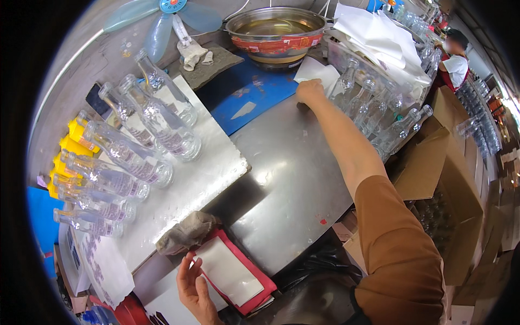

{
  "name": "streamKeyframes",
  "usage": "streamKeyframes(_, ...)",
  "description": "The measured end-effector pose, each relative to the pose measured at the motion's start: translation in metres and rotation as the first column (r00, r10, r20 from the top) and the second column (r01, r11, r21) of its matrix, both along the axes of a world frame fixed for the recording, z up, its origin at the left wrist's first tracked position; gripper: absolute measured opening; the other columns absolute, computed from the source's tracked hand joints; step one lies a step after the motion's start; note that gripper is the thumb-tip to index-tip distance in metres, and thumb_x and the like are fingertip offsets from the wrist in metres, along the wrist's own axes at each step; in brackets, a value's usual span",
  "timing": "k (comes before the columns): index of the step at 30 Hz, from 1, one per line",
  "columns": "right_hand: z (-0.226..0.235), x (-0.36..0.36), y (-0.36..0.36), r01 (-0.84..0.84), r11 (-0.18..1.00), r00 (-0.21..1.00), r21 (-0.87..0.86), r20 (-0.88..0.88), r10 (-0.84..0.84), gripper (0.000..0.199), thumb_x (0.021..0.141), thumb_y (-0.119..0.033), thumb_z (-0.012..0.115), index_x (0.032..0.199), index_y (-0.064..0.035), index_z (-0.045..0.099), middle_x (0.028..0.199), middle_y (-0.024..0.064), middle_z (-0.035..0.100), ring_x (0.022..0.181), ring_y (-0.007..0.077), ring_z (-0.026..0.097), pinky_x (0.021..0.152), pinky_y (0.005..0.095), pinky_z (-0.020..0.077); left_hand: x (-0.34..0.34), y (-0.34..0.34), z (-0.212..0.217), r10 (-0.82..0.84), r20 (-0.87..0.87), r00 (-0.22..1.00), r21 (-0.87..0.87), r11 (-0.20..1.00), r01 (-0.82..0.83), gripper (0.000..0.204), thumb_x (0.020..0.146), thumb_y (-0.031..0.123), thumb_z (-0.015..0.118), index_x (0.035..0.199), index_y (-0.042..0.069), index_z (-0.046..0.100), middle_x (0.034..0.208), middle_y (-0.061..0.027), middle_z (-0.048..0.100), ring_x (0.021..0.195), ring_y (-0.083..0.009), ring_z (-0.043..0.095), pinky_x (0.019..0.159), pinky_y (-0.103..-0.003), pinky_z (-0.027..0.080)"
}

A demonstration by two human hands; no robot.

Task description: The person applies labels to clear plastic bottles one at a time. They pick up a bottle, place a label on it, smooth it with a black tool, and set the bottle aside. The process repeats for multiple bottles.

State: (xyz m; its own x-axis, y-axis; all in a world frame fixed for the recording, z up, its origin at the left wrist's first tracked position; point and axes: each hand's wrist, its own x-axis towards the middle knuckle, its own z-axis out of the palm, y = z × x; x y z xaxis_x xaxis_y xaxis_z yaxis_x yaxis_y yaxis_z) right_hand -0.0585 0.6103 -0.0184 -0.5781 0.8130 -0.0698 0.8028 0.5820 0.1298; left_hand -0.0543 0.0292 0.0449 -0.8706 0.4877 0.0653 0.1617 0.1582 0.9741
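My right hand point(310, 93) reaches far across the metal tabletop point(292, 162), its fingers closed at the near edge of a white paper sheet point(319, 72); the fingertips are mostly hidden. Close to the front edge, my left hand point(195, 292) is open and holds nothing, its fingers apart. Beside it lies a white rectangular pad point(230, 271) on a red cloth-like backing point(260, 279). A crumpled grey-brown rag point(187, 233) rests just beyond the fingers. Clear glass bottles point(368, 105) stand to the right of my right hand.
Several labelled glass bottles point(162, 124) stand on a raised white board point(216, 157) at left. A metal basin point(276, 35) of liquid sits at the back, near a blue fan point(173, 6). Open cardboard boxes point(449, 184) stand right. Another person point(455, 62) is farther off.
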Motion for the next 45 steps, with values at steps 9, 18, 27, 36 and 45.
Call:
streamKeyframes(9,0.061,0.0,-0.048,-0.08,0.996,0.957,-0.044,-0.281,0.064,0.03,0.093,-0.024,0.056,0.107,-0.0063,0.076,0.115,0.0154,0.073,0.111,0.0351,0.068,0.094,0.0469,0.0517,0.009,0.005,0.008,-0.025,-0.023,0.999,0.021,0.999,0.026,0.048,0.103,0.024,0.057,0.142,-0.003,0.049,0.14,-0.0164,0.058,0.119,-0.0233,0.062,0.102,-0.035,0.046)
streamKeyframes(18,0.256,0.11,0.034,-0.425,0.885,0.124,-0.188,-0.981,-0.149,0.031,0.094,-0.037,0.068,0.099,-0.0076,0.075,0.076,0.0019,0.065,0.066,0.014,0.058,0.057,0.0291,0.0447,0.041,0.009,0.026,-0.09,-0.08,0.993,0.01,0.996,0.091,0.043,0.103,0.02,0.057,0.14,-0.002,0.052,0.137,-0.015,0.06,0.116,-0.0211,0.062,0.099,-0.033,0.046)
streamKeyframes(27,0.215,0.184,0.071,0.05,0.987,0.847,0.153,-0.53,0.039,0.079,0.085,-0.069,0.06,0.122,0.0005,0.068,0.127,0.0228,0.066,0.115,0.0365,0.065,0.101,0.0425,0.0483,0.056,-0.001,0.034,-0.079,-0.09,0.993,0.01,0.997,0.08,0.04,0.102,0.015,0.057,0.138,-0.002,0.054,0.138,-0.0141,0.06,0.116,-0.0211,0.062,0.1,-0.033,0.046)
streamKeyframes(36,0.145,0.189,-0.072,-0.184,0.983,0.832,0.018,-0.529,0.165,0.028,0.083,-0.024,0.066,0.104,-0.0048,0.067,0.105,0.0232,0.07,0.101,0.0426,0.066,0.086,0.0504,0.0526,0.064,0.008,0.031,-0.145,0.03,0.989,0.087,0.986,0.142,0.043,0.095,-0.004,0.05,0.138,-0.002,0.053,0.138,-0.0142,0.059,0.118,-0.0227,0.062,0.1,-0.033,0.047)
streamKeyframes(45,0.228,0.121,-0.258,-0.865,0.495,0.346,-0.088,-0.819,0.458,0.029,0.094,-0.03,0.068,0.1,-0.0016,0.066,0.082,0.0037,0.07,0.079,0.0076,0.067,0.07,0.0231,0.0496,0.039,0.041,0.024,-0.303,-0.429,0.851,-0.065,0.95,0.305,0.08,0.08,0.012,0.079,0.149,-0.001,0.042,0.141,-0.0182,0.056,0.127,-0.0258,0.057,0.106,-0.039,0.043)
